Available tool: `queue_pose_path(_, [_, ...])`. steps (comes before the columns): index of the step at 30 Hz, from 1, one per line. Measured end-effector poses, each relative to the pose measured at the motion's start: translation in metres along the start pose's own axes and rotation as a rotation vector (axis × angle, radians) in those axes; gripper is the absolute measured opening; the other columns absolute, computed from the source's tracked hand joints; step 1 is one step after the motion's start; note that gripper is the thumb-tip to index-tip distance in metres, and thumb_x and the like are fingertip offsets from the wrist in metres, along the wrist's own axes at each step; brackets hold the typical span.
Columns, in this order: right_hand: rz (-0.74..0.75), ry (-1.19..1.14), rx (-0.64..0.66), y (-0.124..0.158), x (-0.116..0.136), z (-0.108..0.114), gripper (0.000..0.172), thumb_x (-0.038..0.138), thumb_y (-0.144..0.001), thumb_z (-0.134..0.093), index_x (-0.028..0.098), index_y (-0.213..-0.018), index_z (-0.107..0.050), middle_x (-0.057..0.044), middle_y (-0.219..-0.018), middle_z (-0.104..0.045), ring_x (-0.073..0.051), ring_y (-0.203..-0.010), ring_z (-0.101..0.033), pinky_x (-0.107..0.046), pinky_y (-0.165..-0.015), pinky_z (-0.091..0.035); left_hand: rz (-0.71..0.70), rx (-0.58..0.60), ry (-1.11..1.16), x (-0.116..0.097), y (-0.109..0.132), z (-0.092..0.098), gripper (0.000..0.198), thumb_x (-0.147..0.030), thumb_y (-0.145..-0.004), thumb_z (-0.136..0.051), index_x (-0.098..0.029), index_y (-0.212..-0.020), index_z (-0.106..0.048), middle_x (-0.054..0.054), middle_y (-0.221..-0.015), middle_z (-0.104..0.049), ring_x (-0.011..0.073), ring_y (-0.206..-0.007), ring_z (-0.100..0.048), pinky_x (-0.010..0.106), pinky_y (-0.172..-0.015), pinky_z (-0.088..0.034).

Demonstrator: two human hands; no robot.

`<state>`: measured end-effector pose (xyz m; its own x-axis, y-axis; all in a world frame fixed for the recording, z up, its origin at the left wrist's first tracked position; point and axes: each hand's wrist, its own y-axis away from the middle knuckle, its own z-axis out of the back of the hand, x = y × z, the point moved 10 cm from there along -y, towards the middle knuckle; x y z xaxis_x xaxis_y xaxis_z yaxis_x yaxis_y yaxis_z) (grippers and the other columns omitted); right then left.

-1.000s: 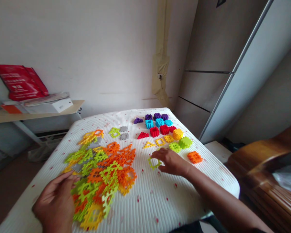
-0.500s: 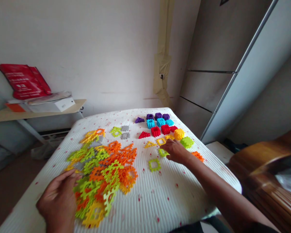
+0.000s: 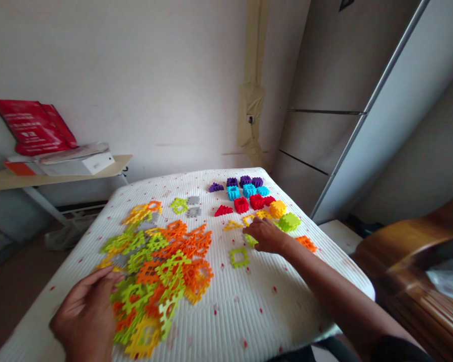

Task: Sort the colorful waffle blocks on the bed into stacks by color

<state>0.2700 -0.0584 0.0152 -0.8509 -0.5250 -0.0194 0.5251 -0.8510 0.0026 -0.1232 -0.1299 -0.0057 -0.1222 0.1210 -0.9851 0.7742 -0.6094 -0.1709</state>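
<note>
A heap of flat orange, lime and yellow interlocking tiles [image 3: 162,266] lies on the white ribbed tabletop [image 3: 249,311]. My left hand [image 3: 85,314] rests at the heap's near-left edge, fingers curled loosely against the tiles. My right hand [image 3: 266,235] reaches to the right side, palm down, fingers closed on a lime green tile [image 3: 250,240] that pokes out beneath them. A lone lime square frame tile [image 3: 239,257] lies flat just left of that hand.
Stacked tiles sit sorted by colour at the far right: purple [image 3: 244,181], cyan [image 3: 248,190], red [image 3: 249,202], yellow [image 3: 278,208], lime [image 3: 289,221], orange [image 3: 306,243]. A side shelf [image 3: 60,173] with a red bag [image 3: 32,126] stands left. A wooden chair [image 3: 415,251] stands right.
My right hand let go of the lime square frame, moved away toward the stacks, and now sits over another lime tile. The left hand has barely moved.
</note>
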Motion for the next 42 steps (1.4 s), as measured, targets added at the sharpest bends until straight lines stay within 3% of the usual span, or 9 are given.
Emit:
queue_pose_path(7, [-0.069, -0.071, -0.161, 0.024, -0.052, 0.042, 0.060, 0.011, -0.065, -0.066, 0.020, -0.123, -0.055, -0.009, -0.112, -0.063, -0.025, -0.105, -0.052, -0.038, -0.090, -0.040, -0.010, 0.018, 0.038, 0.003, -0.002, -0.002, 0.031, -0.022, -0.060, -0.070, -0.018, -0.090, -0.071, -0.004, -0.067, -0.066, 0.0082, -0.062, -0.059, 0.019, -0.065, -0.047])
queue_pose_path(12, [-0.085, -0.087, -0.108, 0.034, -0.079, 0.040, 0.061, 0.009, -0.063, -0.066, 0.021, -0.122, -0.057, -0.008, -0.113, -0.064, -0.024, -0.107, -0.053, -0.036, -0.091, -0.042, -0.003, 0.009, 0.034, 0.004, -0.002, -0.001, 0.032, -0.024, -0.059, -0.070, -0.018, -0.090, -0.072, -0.002, -0.067, -0.066, 0.0095, -0.062, -0.059, 0.020, -0.064, -0.047])
queue_pose_path(21, [-0.081, -0.114, -0.016, 0.032, -0.072, 0.020, 0.062, 0.004, -0.063, -0.062, 0.021, -0.122, -0.057, -0.006, -0.115, -0.064, -0.024, -0.109, -0.053, -0.035, -0.092, -0.042, 0.016, 0.004, 0.008, 0.003, -0.001, -0.002, 0.032, -0.025, -0.057, -0.071, -0.018, -0.088, -0.072, -0.003, -0.064, -0.066, 0.0098, -0.059, -0.058, 0.021, -0.062, -0.047])
queue_pose_path(30, [-0.109, -0.098, 0.047, 0.034, -0.065, 0.016, 0.075, 0.005, -0.058, -0.066, 0.024, -0.129, -0.050, -0.005, -0.131, -0.054, -0.026, -0.119, -0.045, -0.040, -0.097, -0.038, -0.012, 0.005, 0.020, 0.002, -0.001, -0.002, 0.030, -0.025, -0.057, -0.070, -0.018, -0.086, -0.072, -0.003, -0.064, -0.066, 0.0096, -0.060, -0.059, 0.020, -0.062, -0.047])
queue_pose_path(42, [-0.165, 0.004, 0.070, 0.030, -0.068, 0.007, 0.067, 0.011, -0.064, -0.066, 0.027, -0.127, -0.052, -0.006, -0.118, -0.062, -0.027, -0.111, -0.051, -0.039, -0.089, -0.040, -0.019, 0.010, 0.010, 0.002, -0.002, -0.002, 0.031, -0.024, -0.057, -0.069, -0.017, -0.088, -0.071, -0.003, -0.065, -0.066, 0.0112, -0.060, -0.059, 0.022, -0.061, -0.047])
